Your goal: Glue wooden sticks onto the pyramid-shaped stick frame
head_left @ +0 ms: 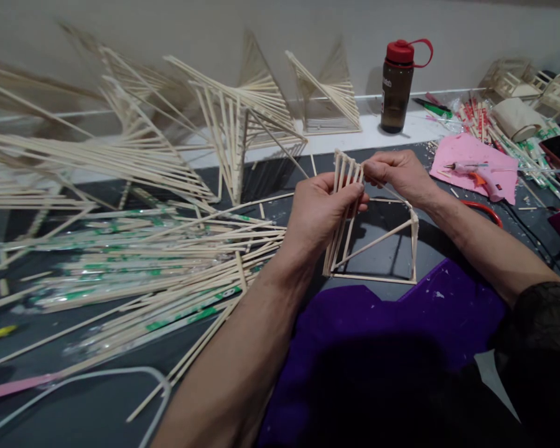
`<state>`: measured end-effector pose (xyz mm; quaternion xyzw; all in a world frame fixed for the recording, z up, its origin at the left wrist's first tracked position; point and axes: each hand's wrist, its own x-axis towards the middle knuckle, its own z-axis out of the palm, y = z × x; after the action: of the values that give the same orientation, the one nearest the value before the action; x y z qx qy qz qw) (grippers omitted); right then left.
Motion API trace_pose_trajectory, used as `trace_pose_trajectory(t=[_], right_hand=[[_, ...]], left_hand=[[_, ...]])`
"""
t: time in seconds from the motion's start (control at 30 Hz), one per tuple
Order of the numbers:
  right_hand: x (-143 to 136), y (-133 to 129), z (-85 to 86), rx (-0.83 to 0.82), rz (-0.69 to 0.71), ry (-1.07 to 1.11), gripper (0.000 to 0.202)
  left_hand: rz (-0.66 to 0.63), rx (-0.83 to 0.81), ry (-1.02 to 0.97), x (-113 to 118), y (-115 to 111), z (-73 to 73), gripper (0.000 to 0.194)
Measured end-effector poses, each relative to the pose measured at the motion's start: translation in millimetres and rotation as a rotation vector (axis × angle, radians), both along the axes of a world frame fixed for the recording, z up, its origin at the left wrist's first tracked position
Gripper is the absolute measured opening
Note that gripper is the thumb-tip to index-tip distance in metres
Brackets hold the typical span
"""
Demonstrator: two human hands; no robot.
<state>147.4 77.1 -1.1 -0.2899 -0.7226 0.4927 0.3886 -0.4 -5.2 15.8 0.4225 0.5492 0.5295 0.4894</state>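
A small frame of glued wooden chopsticks (373, 239) stands on the dark table in front of me. My left hand (324, 202) is closed around its slanted row of sticks, thumb on the near side. At the top of that row, the fingers of my right hand (399, 174) pinch a thin wooden stick (392, 191) that runs down toward the frame's right corner. My right fingertips are close to those of the left hand, and part of the grip is hidden.
Loose and wrapped chopsticks (168, 261) cover the left side. Larger twisted stick models (242, 99) line the wall near a bottle (396, 87). At right, a glue gun (480, 174) lies on pink sheeting (452, 152). Purple cloth (354, 311) is at the front.
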Motion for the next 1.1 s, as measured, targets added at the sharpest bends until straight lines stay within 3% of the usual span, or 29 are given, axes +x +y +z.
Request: trace_pose_trajectory(t=[0.17, 1.1], right_hand=[[4, 0, 1.9, -0.025, 0.068, 0.017, 0.036], [3, 7, -8.7, 0.066, 0.067, 0.037, 0.045]], left_hand=[[0.002, -0.011, -0.016, 0, 1, -0.5, 0.005], [0.005, 0.034, 0.020, 0, 0, -1.4, 0.005]])
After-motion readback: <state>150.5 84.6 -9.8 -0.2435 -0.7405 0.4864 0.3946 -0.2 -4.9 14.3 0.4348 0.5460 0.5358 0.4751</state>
